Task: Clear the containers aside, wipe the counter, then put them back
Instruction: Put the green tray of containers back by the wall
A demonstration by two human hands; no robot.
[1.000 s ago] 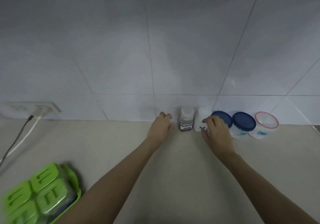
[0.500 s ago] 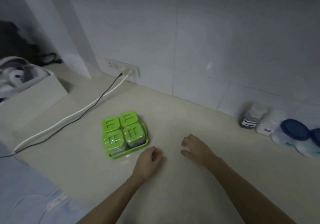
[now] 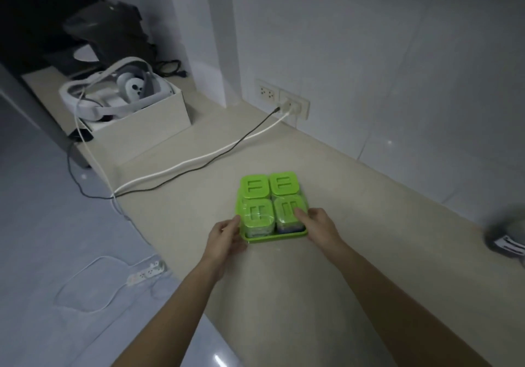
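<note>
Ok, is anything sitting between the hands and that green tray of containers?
Nothing visible: the left hand and right hand are already at the near corners of the green plastic tray holding four green-lidded containers.

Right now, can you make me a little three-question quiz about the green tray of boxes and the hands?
1. True or false: the square green plastic tray holds six lidded boxes.
2. Which hand has fingers resting on top of a green box lid: A left hand, B right hand?
3. Fill in: the white cable and the black cable run to the wall ____.

Key: 1 false, it holds four; 2 B; 3 socket.
</note>
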